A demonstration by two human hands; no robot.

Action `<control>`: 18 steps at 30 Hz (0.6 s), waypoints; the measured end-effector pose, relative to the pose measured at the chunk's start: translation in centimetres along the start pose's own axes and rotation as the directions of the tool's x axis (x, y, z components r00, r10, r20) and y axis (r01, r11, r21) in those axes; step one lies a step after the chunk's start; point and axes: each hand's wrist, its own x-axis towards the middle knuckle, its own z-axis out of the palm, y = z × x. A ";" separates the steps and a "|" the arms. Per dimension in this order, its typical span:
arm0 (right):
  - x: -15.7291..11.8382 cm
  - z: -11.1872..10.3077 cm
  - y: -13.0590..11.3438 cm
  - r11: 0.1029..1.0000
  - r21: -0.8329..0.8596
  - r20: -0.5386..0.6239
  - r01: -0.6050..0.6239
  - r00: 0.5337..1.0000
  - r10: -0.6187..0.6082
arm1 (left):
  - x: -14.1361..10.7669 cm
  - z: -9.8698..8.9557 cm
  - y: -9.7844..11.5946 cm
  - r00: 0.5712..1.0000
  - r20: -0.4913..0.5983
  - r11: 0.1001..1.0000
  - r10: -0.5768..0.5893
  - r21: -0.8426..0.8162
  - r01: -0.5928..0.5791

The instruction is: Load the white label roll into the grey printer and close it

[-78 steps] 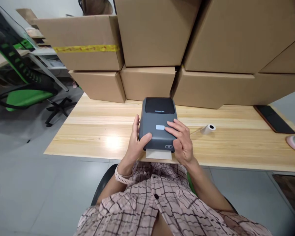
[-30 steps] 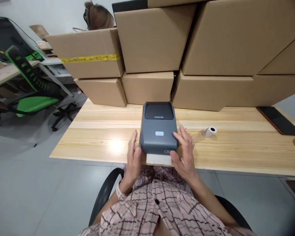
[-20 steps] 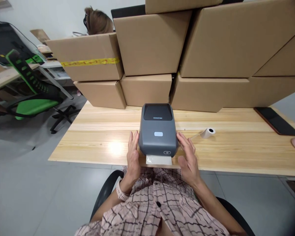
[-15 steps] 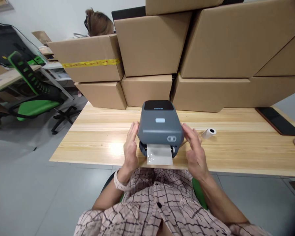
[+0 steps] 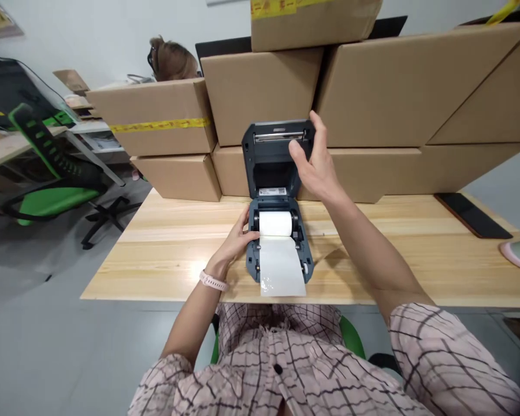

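Note:
A dark grey label printer [image 5: 307,254] stands on the wooden table in front of me, its lid [image 5: 272,151] raised upright. Inside its base sits a white label roll [image 5: 275,223]; a strip of label paper [image 5: 281,268] runs from it past the front edge. My right hand [image 5: 318,162] grips the lid at its upper right corner, thumb on the inner face and fingers around the edge. At the left side of the base, my left hand [image 5: 238,240] is closed on the rim, its thumb over the edge beside the roll. A wristband [image 5: 213,281] is on my left wrist.
Stacked cardboard boxes [image 5: 260,95] line the back of the table [image 5: 156,254], close behind the raised lid. A dark phone [image 5: 472,215] lies at the right, near a pink-rimmed object [image 5: 517,257]. A green chair [image 5: 60,199] and a person's head [image 5: 173,59] are beyond the table.
The printer's lid has swung up and back, exposing the roll. My right hand has moved up with the lid; my left hand now holds the base's left rim.

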 end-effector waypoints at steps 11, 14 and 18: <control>-3.6 -1.2 -4.2 0.934 -0.230 0.147 0.274 0.958 -0.245 | -0.4 -0.1 0.7 0.990 -0.140 0.908 0.031 0.417 0.031; -5.5 -1.0 -4.7 0.939 -0.109 0.591 0.326 0.781 -0.202 | -0.8 0.0 0.9 0.989 -0.146 0.877 -0.015 0.474 0.083; -4.9 1.2 -3.1 0.944 -0.114 0.878 0.309 0.476 -0.050 | -0.8 0.1 1.2 0.990 -0.123 0.879 -0.066 0.462 0.116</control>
